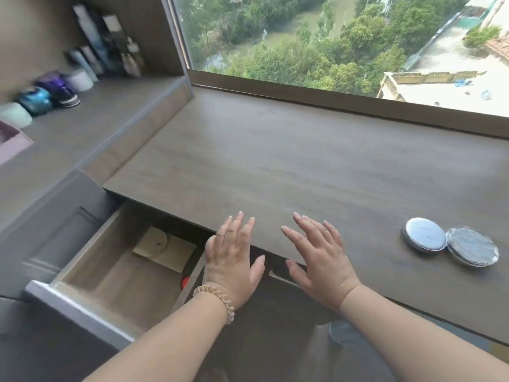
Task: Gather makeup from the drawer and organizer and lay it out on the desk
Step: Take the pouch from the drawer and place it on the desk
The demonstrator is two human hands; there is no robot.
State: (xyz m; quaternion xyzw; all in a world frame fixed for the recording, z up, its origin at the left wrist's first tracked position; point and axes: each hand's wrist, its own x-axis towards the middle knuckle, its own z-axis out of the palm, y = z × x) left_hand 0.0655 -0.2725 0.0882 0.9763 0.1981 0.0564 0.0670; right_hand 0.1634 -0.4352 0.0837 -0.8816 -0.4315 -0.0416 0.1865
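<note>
The left forearm [165, 337] reaches in from 7 o'clock and the right forearm [418, 334] from 5 o'clock, both bare. The left hand [234, 260] is palm down, fingers straight and spread toward 12 o'clock. The right hand [321, 261], just beside it, is likewise flat, fingers splayed toward 11 o'clock

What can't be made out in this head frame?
Head view:
Small red object in the open wooden drawer: mostly hidden by the drawer's side wall.
Drawer's rear: covered by the grey-brown desktop.
Blurred bottles and jars on the side shelf: motion blur, labels unreadable.
Pink box: cut off by the left edge.
</note>
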